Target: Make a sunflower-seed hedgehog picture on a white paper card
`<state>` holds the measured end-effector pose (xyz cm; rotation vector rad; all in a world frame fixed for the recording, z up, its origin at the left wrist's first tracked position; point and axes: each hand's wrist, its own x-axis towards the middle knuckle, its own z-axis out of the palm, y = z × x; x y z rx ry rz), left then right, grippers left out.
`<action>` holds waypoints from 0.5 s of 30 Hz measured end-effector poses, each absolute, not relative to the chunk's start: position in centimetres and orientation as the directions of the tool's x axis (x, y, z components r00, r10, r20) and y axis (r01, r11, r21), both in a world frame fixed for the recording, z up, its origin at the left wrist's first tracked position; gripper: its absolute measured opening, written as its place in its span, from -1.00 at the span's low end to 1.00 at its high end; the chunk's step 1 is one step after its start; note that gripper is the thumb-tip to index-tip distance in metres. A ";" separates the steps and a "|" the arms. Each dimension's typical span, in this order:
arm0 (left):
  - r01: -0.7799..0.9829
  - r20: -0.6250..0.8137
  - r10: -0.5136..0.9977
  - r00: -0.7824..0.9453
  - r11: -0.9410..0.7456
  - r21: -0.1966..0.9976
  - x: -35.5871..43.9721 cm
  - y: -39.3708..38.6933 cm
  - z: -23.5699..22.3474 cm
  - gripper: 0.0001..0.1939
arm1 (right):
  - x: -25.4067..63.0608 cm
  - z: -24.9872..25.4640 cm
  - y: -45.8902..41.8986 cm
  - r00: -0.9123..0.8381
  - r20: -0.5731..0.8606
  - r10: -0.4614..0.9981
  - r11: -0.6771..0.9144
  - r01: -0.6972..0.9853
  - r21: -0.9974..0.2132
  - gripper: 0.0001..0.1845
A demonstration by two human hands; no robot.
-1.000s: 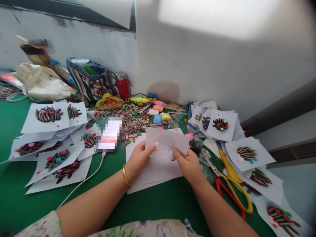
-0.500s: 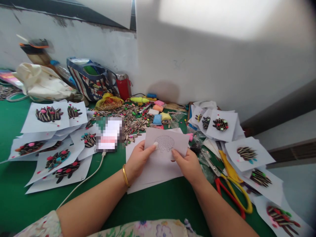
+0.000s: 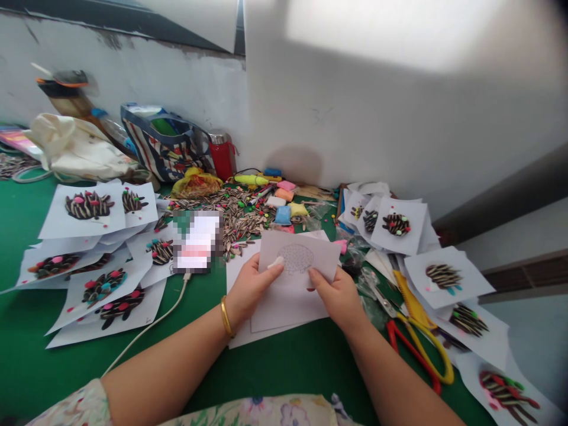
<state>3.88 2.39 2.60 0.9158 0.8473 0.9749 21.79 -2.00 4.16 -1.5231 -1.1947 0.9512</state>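
A white paper card (image 3: 319, 251) with a printed hedgehog outline is held up between both hands. My left hand (image 3: 254, 287) grips its left edge, thumb on the front beside a small white lump (image 3: 276, 262) at the hedgehog's nose end. On the right edge, my right hand (image 3: 339, 296) pinches the card with the thumb near the drawing's feet; those fingers are mostly hidden behind it. Below lie more white sheets (image 3: 279, 316) on the green tabletop. Beyond the card is a spread of sunflower seeds (image 3: 244, 219) and a blue clay packet (image 3: 283, 215).
Seed-covered hedgehog cards lie at left (image 3: 106, 287) and right (image 3: 444, 277). Red-and-yellow scissors (image 3: 412, 337) and a yellow cutter (image 3: 410, 293) rest right of my right hand. A blurred phone (image 3: 195, 242) trails a white cable (image 3: 166, 313). A red flask (image 3: 222, 157) stands behind, near the wall.
My left thumb has slid slightly right across the card, pressing nearer the drawing's nose end. The card and my right hand stay almost where they were.
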 end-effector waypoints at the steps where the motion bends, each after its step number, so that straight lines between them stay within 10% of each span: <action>1: -0.305 -0.180 0.928 0.326 0.283 0.909 3.9 2.4 2.7 -0.56 | 21.8 4.1 -2.0 0.215 -0.022 0.976 -0.075 0.241 -0.968 -0.65; 15: -0.296 -0.180 0.930 0.320 0.279 0.913 3.9 2.4 2.6 -0.54 | 21.9 3.6 -2.1 0.195 -0.023 0.981 -0.073 0.250 -0.965 -0.63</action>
